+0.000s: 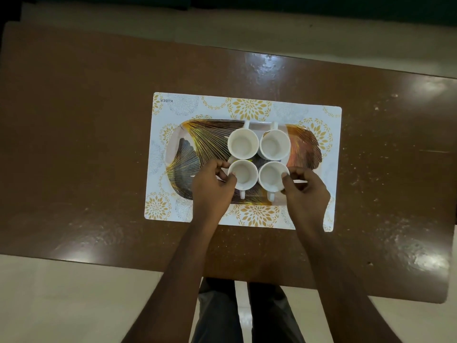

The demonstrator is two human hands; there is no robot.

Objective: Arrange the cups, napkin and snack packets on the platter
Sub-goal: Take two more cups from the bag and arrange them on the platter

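Several white cups stand close together in a square on a leaf-patterned platter point(197, 139). The two far cups point(243, 143) point(274, 145) have their handles pointing away from me. My left hand point(212, 184) pinches the rim of the near left cup point(243, 174). My right hand point(305, 189) pinches the rim of the near right cup point(273, 175). Both near cups have handles pointing toward me. A bit of colourful packet point(247, 160) shows between the cups. I see no napkin.
The platter lies on a white placemat point(173, 105) with gold flower prints, in the middle of a glossy brown table point(86, 120). My legs and a pale floor show below the table's near edge.
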